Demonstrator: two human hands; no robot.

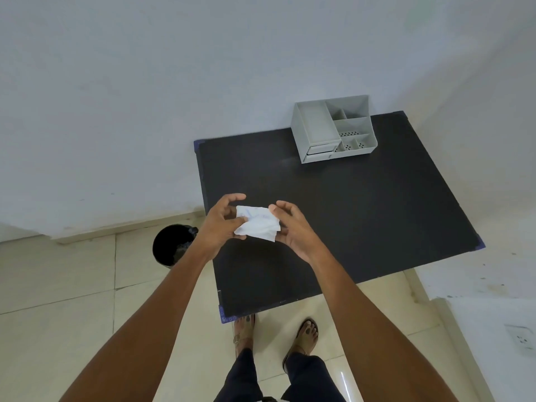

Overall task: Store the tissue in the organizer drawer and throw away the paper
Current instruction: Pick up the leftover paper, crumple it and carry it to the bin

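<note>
Pinched between both our hands, the white paper (257,223) hangs above the near-left part of the black table (362,216). Faint blue marks show on it, so we take it for the paper rather than the tissue, though the view is too soft to be sure. It is crumpled, its long axis running from about ten o'clock to four o'clock, with a loose corner drooping toward six.

Our left hand (222,223) grips its left edge, thumb and fingers closed on it, index finger arched over the top. Our right hand (291,227) holds the right edge, fingers curled beneath it and thumb on top. Both forearms reach in from six o'clock, converging.

At nine o'clock from the paper, on the floor, stands a black bin (172,245). At one o'clock, well apart, the grey organizer (333,129) sits at the table's far edge, its drawer (320,153) facing us.
</note>
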